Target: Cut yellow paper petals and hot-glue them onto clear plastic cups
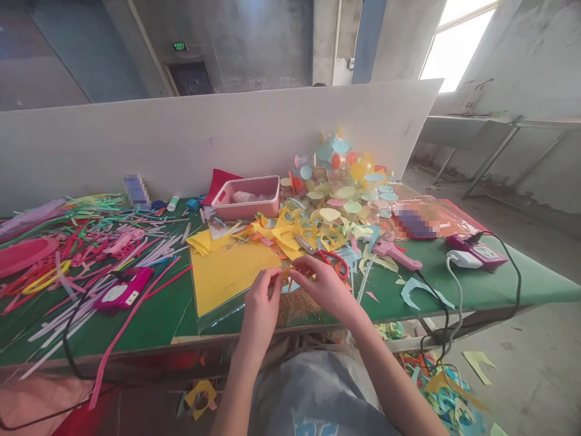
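Forearms (pixel 244 369) stretched forward, the left hand (pixel 263 293) and right hand (pixel 321 283) nearly meet, both pinching a small yellow paper piece (pixel 285 273).

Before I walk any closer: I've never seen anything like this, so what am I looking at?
There's no robot here, just a person working bare-handed. One camera, worn on their head, looks forward and down. The left hand and right hand meet over a green table; in their grip is a small yellowish piece, too small to identify. A yellow sheet lies near the left hand; red-handled scissors lie just beyond the right, with a pink glue gun farther right. Behind are a pink basket and a heap of paper discs; thin strips cover much of the left side.
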A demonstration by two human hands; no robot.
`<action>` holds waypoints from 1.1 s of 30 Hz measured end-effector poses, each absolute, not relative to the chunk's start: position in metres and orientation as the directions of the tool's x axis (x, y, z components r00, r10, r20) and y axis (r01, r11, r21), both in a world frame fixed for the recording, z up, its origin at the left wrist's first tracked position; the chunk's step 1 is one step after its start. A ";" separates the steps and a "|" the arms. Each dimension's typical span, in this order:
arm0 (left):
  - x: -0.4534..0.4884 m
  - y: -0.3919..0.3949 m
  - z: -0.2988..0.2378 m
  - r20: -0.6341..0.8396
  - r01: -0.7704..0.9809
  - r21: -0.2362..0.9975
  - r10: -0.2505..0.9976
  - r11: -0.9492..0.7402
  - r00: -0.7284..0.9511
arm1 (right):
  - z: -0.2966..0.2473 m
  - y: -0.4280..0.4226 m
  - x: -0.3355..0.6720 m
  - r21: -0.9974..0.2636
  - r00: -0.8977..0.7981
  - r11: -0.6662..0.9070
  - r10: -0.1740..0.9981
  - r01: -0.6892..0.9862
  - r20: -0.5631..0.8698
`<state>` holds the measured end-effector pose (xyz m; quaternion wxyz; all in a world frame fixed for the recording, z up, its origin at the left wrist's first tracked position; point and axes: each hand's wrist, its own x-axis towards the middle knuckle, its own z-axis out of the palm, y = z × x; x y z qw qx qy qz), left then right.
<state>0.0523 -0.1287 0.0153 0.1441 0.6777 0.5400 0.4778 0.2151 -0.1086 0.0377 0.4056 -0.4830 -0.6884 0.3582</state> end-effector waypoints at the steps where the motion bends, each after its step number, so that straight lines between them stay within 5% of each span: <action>1: 0.053 -0.131 0.015 0.489 0.580 0.721 0.872 -0.379 -0.037 | 0.035 -0.111 0.214 -0.894 -0.214 0.291 0.950 0.341 0.228; 7: 0.052 -0.129 0.007 0.329 0.406 0.884 0.924 -0.230 -0.194 | 0.025 -0.114 0.207 -0.915 -0.233 0.301 0.942 0.269 0.241; 15: 0.065 -0.129 0.008 0.082 -0.047 0.994 0.944 -0.102 -0.321 | 0.030 -0.121 0.197 -0.903 -0.116 0.301 0.953 0.306 0.279; 23: 0.064 -0.134 0.020 -0.104 -0.286 0.957 0.983 0.057 -0.152 | 0.026 -0.118 0.199 -0.932 -0.051 0.301 0.954 0.200 0.297; 28: 0.063 -0.136 0.024 -0.117 -0.378 0.923 0.989 0.075 -0.091 | 0.028 -0.111 0.205 -0.987 -0.024 0.138 0.990 -0.081 0.141; 33: 0.065 -0.136 0.023 -0.085 -0.337 0.940 0.994 0.057 -0.069 | 0.034 -0.115 0.207 -0.987 -0.102 0.046 0.993 -0.153 0.062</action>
